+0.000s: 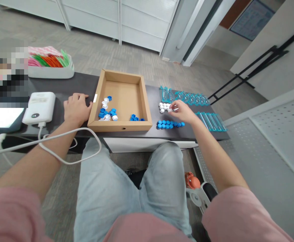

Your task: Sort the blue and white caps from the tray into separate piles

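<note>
My left hand (75, 109) lies on the dark tabletop with its fingers spread, beside the left wall of a shallow cardboard box (123, 127). My right hand (183, 111) pinches a small white hexagonal piece at the right end of a cluster of white hexagonal pieces (162, 107). Closer to me runs a double row of blue hexagonal pieces (167, 124). Inside the box, loose blue and white pieces (108, 113) are scattered at the left, and a few blue pieces (134, 118) sit near the front wall. My fingers partly hide the held piece.
Clear teal plastic parts (192, 98) line the back right edge, and more teal tubes (212, 121) lie at the right. At the left are a white power bank (39, 107), a looping white cable (61, 161) and a white basket (52, 72) of coloured strips.
</note>
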Tool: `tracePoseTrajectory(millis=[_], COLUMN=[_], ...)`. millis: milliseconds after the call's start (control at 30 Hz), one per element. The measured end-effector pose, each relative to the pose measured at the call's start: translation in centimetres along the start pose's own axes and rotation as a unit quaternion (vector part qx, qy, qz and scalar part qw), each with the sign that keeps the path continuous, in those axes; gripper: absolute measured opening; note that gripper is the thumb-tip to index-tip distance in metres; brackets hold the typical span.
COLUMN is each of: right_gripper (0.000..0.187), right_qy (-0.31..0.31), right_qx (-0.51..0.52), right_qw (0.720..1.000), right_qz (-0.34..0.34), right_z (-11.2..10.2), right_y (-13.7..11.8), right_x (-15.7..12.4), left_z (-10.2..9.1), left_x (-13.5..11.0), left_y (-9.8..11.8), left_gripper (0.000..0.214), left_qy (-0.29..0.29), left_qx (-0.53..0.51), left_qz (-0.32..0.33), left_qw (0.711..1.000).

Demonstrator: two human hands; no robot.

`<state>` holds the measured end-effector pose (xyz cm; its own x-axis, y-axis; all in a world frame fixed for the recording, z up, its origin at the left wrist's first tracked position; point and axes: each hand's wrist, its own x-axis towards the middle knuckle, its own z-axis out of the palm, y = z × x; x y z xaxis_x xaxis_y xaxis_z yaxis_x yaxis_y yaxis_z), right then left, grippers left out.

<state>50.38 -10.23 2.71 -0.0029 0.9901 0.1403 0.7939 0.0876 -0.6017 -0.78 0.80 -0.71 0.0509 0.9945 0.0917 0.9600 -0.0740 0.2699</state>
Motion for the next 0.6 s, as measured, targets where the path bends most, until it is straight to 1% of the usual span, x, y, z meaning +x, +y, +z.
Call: tracePoseTrajectory(millis=[100,200,300,367,467,600], right_gripper=[0.024,0.024,0.026,0.028,0.029,0.026], right_qy=[0.022,0.027,0.031,0.036,0.036,0.027], right_qx=[0.002,-0.012,-0.051,-0.069,-0.070,-0.057], right_qw=[1.000,1.000,0.998,0.997,0.996,0.997], right_qz=[0.013,0.004,-0.007,0.008,0.036,0.054], right_z=[1.8,2.8,2.7,2.5,2.4,2.9], right_y=[1.4,1.9,2.2,2.4,2.6,2.5], right_x=[-1.1,-1.2,-1.0,-1.1,-1.2,-1.1], left_z=[-0.3,-0.5,-0.6,-0.5,-0.4,-0.5], left_x=[-0.1,-0.2,-0.2,-0.1,0.0,-0.1], left_y=[0.1,0.3,0.4,0.3,0.2,0.3], left_gripper=[0.072,0.074,0.074,0.074,0.073,0.075], left_qy=[-0.008,-0.011,-0.014,-0.013,-0.014,-0.017], left_qx=[0.008,0.014,0.015,0.014,0.011,0.010], left_qz=[0.000,-0.002,-0.003,-0.004,-0.011,-0.011], left_qw=[1.000,1.000,1.000,1.000,1.000,1.000])
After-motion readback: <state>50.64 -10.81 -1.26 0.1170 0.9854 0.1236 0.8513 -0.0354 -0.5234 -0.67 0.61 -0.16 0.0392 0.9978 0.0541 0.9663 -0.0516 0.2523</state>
